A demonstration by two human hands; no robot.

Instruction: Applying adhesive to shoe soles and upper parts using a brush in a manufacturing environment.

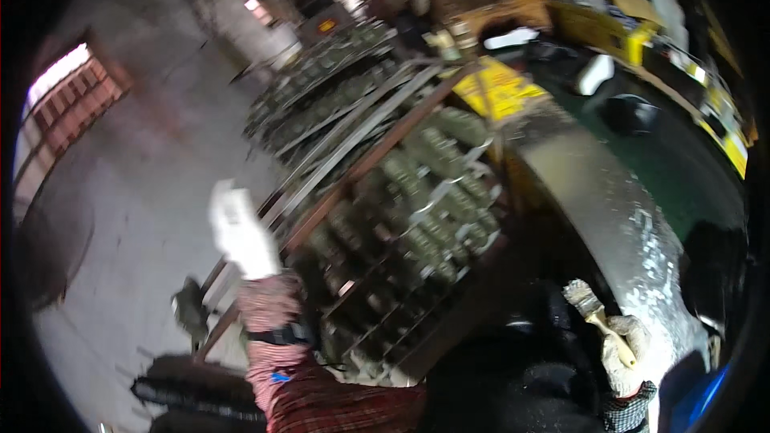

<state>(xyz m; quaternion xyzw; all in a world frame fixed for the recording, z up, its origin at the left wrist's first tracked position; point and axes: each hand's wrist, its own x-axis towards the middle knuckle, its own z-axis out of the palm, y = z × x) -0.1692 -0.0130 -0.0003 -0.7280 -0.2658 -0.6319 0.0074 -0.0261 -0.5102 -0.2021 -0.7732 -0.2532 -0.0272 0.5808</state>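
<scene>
My left hand (241,228), in a white glove, stretches out beside a metal rack (341,196) full of dark green rounded parts (409,180). Motion blurs its fingers, so their pose is unclear, and whether they touch the rack cannot be made out. At the lower right, my right hand (626,349), in a pale knit glove, is closed around the handle of a paintbrush (592,309). The brush's bristles point up and to the left. Next to this hand runs a worn metal bench top (597,188) with a shiny, wet-looking patch.
Another stack of dark parts (321,72) stands farther back. On the bench's far end lies a yellow sheet (501,88); beyond its right side are a green surface (670,172) and a black bowl-like thing (630,115). Grey floor (152,216) spreads left, toward a barred window (76,92).
</scene>
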